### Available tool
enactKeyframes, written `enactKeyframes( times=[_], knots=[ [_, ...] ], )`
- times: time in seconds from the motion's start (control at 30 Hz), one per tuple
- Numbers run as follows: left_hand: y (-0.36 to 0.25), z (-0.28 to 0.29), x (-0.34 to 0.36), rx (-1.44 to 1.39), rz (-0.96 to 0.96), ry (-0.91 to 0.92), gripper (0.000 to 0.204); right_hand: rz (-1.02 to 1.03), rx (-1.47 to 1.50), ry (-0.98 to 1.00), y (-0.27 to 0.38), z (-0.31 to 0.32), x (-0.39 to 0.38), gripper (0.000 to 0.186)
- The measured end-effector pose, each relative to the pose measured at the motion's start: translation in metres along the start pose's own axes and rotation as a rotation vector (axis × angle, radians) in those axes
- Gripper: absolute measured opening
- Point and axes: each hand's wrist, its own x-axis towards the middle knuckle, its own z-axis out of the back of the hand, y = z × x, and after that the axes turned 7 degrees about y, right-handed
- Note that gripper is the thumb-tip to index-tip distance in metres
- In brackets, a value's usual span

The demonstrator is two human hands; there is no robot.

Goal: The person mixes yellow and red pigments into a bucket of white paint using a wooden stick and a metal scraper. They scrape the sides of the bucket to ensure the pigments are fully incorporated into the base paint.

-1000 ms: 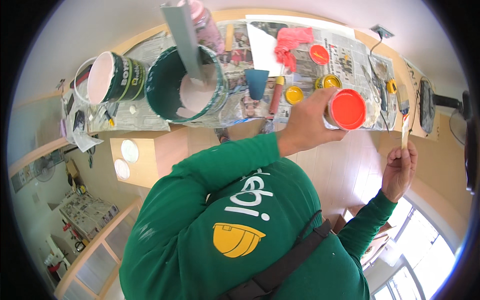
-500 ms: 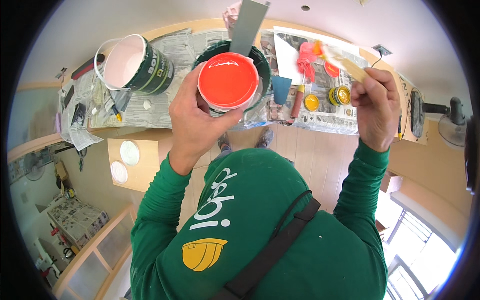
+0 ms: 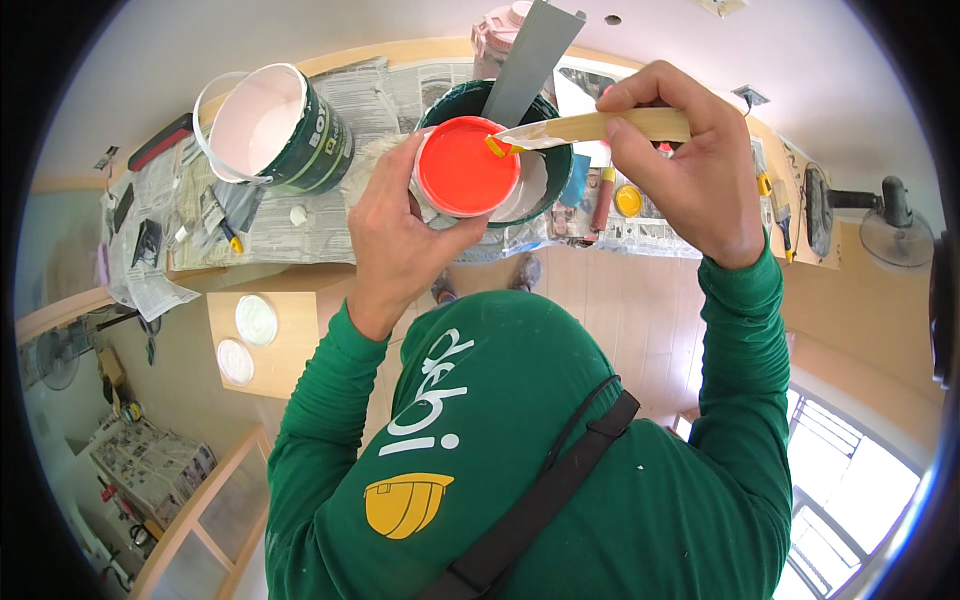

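My left hand (image 3: 400, 225) is wrapped round a small tub of red paint (image 3: 462, 172), its surface facing up. Between the fingers of my right hand (image 3: 690, 160) is a flat wooden stirring stick (image 3: 600, 126). White paint coats the stick's far end, and a yellow-orange dab sits on its tip, at the right rim of the red tub. Below and behind the tub stands a dark green bucket (image 3: 563, 180) with whitish paint inside. A grey flat strip (image 3: 530, 62) leans up out of that bucket.
Another green bucket (image 3: 328, 150) with pale pink inside stands left on the newspaper (image 3: 385, 85). A pink-lidded jug (image 3: 490, 45) is behind. A yellow lid (image 3: 629, 201), a red-handled tool (image 3: 603, 205) and brushes (image 3: 781, 215) lie right. Two white lids (image 3: 256, 320) rest on a board.
My right hand has moved left, bringing the stick's yellow-tipped end from above the paper to the red tub's rim. The tub has shifted slightly right within the view.
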Motion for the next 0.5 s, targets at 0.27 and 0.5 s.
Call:
enactKeyframes(
  times=[0.27,0.5],
  knots=[
    [0.004,-0.006,0.003,0.084,-0.124,-0.029,0.081,-0.086,-0.018,0.238,-0.016,-0.004,0.021,0.021],
    [0.004,-0.004,0.0,0.048,-0.022,-0.048,0.081,-0.384,0.504,0.309,-0.046,-0.012,0.018,0.025]
  ],
)
